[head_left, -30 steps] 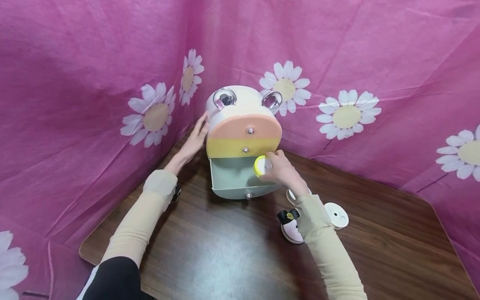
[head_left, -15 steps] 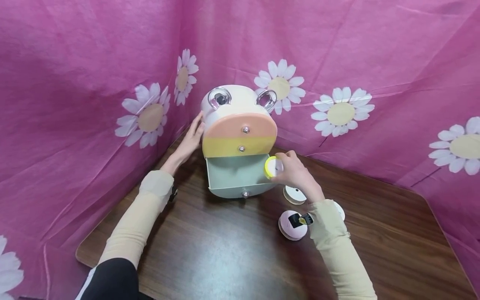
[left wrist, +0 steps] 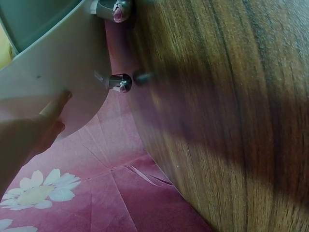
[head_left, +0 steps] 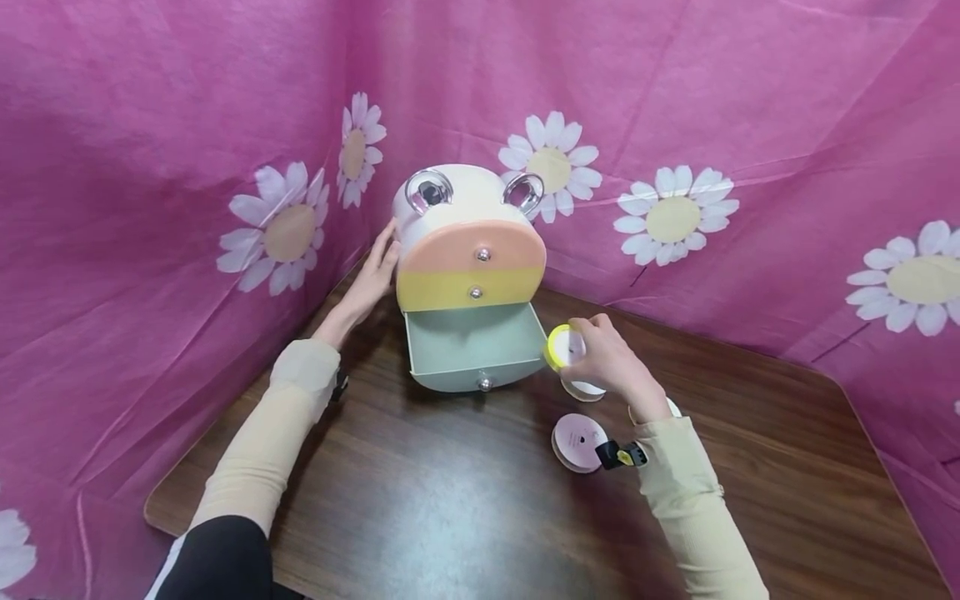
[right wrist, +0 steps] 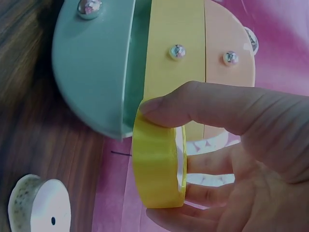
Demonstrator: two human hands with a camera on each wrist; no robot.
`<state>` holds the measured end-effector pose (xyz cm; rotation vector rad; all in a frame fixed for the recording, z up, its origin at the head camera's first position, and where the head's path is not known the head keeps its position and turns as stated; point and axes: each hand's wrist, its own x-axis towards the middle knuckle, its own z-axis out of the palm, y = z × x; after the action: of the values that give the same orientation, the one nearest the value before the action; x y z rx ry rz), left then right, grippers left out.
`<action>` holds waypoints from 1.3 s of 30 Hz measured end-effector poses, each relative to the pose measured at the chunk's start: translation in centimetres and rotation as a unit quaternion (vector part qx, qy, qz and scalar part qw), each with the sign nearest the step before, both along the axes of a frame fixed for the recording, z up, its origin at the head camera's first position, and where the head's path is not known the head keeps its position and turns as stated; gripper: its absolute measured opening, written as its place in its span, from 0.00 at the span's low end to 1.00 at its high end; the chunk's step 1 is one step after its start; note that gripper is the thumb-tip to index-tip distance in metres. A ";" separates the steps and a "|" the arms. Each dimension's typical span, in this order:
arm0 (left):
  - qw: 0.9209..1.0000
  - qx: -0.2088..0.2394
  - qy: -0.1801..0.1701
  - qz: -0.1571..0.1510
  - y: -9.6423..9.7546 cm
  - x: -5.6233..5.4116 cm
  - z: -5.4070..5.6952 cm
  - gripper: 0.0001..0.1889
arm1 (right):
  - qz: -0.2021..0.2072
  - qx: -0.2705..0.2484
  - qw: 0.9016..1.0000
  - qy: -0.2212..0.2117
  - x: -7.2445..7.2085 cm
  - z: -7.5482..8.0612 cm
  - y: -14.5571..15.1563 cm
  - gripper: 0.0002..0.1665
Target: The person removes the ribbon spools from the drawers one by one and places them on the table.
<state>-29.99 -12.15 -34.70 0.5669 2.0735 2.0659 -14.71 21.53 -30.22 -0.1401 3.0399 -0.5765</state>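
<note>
My right hand [head_left: 611, 358] pinches a roll of yellow ribbon [right wrist: 157, 164] by its rim, thumb on one side and fingers on the other. It hangs just right of the pulled-out green bottom drawer [head_left: 477, 379], whose inside looks bare. That drawer belongs to a small frog-shaped cabinet [head_left: 472, 196] with ring eyes, a peach top drawer [head_left: 472, 246] and a yellow middle drawer [head_left: 465, 287], both closed. Flat against the cabinet's left side rests my left hand [head_left: 367, 283], fingers extended; the left wrist view shows its fingers [left wrist: 55, 108] on the pale wall.
A pink ribbon spool [head_left: 579, 442] lies on the brown wooden table [head_left: 420, 475] near my right wrist. A white spool [head_left: 585, 393] sits partly under my right hand, and another white one [head_left: 673, 409] peeks out behind the sleeve. Pink daisy cloth [head_left: 450, 83] hangs around the table.
My right hand has carried the yellow ribbon roll from over the open drawer out to its right, lower toward the white spool. The left hand stays on the cabinet; the head view has shifted slightly.
</note>
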 end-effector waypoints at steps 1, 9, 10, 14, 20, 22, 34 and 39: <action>1.000 0.001 -0.001 -0.001 0.0 0.0 0.0 0.32 | -0.002 0.001 1.000 0.000 0.2 -0.1 0.2 0.41; 1.000 0.008 -0.001 0.000 0.0 -0.8 -0.8 0.33 | -0.026 -0.007 1.000 -0.010 1.8 -0.6 1.4 0.42; 1.000 0.008 0.001 0.001 0.0 -1.0 -1.1 0.33 | -0.027 -0.008 1.000 -0.010 2.0 -0.7 1.6 0.42; 1.000 0.004 0.013 0.007 -0.2 -1.9 -2.0 0.33 | -0.031 0.004 0.999 -0.010 2.8 -0.9 2.3 0.42; 1.000 0.016 0.014 0.012 -0.6 -2.1 -2.4 0.32 | -0.039 0.007 0.999 -0.013 3.7 -1.6 3.4 0.45; 1.000 0.017 0.010 0.008 -0.4 -2.2 -2.5 0.32 | -0.045 0.010 0.999 -0.014 4.3 -2.1 4.0 0.45; 1.000 0.016 0.002 -0.008 0.1 -0.1 -0.5 0.32 | -0.061 0.024 0.998 -0.015 7.1 -4.0 6.6 0.45; 1.000 0.016 0.006 -0.008 0.0 -0.2 -0.6 0.32 | -0.074 0.016 0.997 -0.007 8.2 -4.4 7.1 0.42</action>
<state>-30.17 -12.13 -35.26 0.5993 2.0390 2.0951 -6.48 28.64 -34.64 0.0902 3.0625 -0.5342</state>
